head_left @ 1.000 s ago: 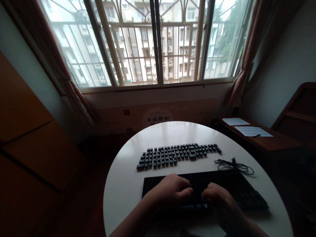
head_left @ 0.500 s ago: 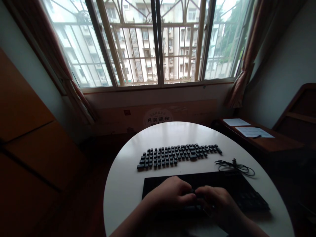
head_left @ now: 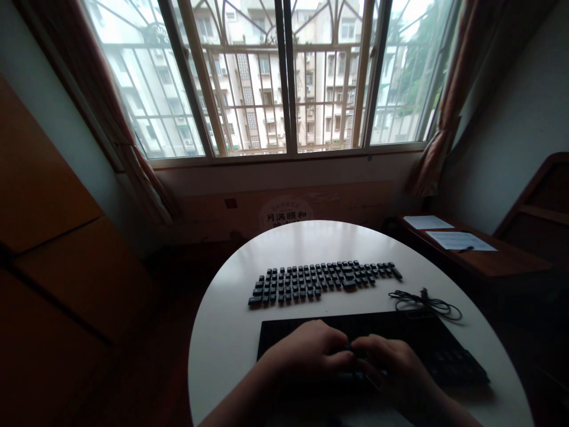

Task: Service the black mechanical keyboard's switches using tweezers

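A black keyboard (head_left: 382, 323) lies on the white round table (head_left: 222, 356), many of its keys gone from the dark base. Over its middle, my left hand (head_left: 311, 347) is closed, thumb and fingers pinched at a small dark spot I cannot make out. My right hand (head_left: 393, 362) meets it there, fingers curled and the tips almost touching the left ones. Something thin and pale shows under its fingers, too dim to name. Beyond the keyboard, loose black keycaps (head_left: 306, 281) stand in rows on the table. Keys remain at the keyboard's right end (head_left: 457, 359).
A coiled black cable (head_left: 427, 303) lies behind the keyboard's right side. To the right stands a brown wooden surface (head_left: 502, 264) with paper sheets (head_left: 460, 241) and a pen (head_left: 466, 249). A barred window (head_left: 284, 89) is ahead, and a wooden cabinet (head_left: 57, 207) is at the left.
The view has shifted slightly. Both hands keep nearly the same closed pose over the keyboard, and the keycap rows look unchanged.
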### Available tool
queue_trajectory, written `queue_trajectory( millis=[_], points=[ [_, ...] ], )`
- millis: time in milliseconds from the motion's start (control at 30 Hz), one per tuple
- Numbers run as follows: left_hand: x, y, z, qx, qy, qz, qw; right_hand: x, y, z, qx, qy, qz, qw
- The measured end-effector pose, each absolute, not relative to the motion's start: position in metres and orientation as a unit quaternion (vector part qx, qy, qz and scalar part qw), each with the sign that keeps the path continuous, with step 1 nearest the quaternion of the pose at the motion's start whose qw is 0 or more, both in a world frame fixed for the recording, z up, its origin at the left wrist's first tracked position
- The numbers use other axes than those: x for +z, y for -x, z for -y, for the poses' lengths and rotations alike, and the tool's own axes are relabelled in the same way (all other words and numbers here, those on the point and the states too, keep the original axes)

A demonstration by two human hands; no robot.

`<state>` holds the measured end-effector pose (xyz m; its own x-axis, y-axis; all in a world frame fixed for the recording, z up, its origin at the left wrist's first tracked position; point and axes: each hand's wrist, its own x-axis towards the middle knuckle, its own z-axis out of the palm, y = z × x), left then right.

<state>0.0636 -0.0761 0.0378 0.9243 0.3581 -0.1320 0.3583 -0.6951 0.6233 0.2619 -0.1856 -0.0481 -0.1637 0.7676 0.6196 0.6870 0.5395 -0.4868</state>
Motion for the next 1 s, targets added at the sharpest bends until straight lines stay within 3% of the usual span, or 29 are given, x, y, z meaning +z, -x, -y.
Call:
queue_trajectory(
  millis=[1000],
  points=[
    [0.042,-0.064,0.077,-0.036,-0.932,-0.205,0.296,-0.043,-0.262,0.186,0.046,0.488,0.763,0.422]
  ],
)
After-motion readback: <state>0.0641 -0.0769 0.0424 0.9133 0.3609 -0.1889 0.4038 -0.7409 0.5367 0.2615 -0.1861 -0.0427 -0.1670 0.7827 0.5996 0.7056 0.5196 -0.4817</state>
